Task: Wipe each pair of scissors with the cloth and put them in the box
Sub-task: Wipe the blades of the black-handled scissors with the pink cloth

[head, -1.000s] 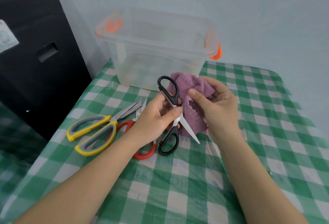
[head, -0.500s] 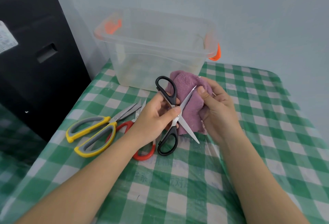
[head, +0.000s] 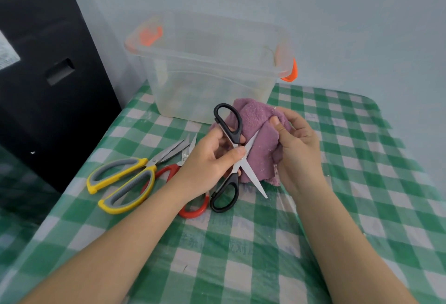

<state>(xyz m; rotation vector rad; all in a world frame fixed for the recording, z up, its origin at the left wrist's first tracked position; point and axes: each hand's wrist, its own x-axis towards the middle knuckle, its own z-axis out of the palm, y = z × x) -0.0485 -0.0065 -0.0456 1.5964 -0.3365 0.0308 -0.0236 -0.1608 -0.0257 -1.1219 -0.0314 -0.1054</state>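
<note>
Leftward, near the desk's (head: 241, 267) left edge, we see yellow-handled scissors (head: 123, 184) lying flat, with red-handled scissors (head: 193, 209) just beside them, partly under our left forearm. Our left hand (head: 207, 166) pinches the black-handled scissors (head: 229, 156) at the pivot, blades spread wide, one blade against the purple cloth (head: 260, 134). Our right hand (head: 296, 149) grips that cloth, thumb pressing its top. Behind both hands, at the far edge, stands the clear box (head: 212, 69) with orange latches; no scissors show inside it. Checked tablecloth lies open along the right and near edges.
</note>
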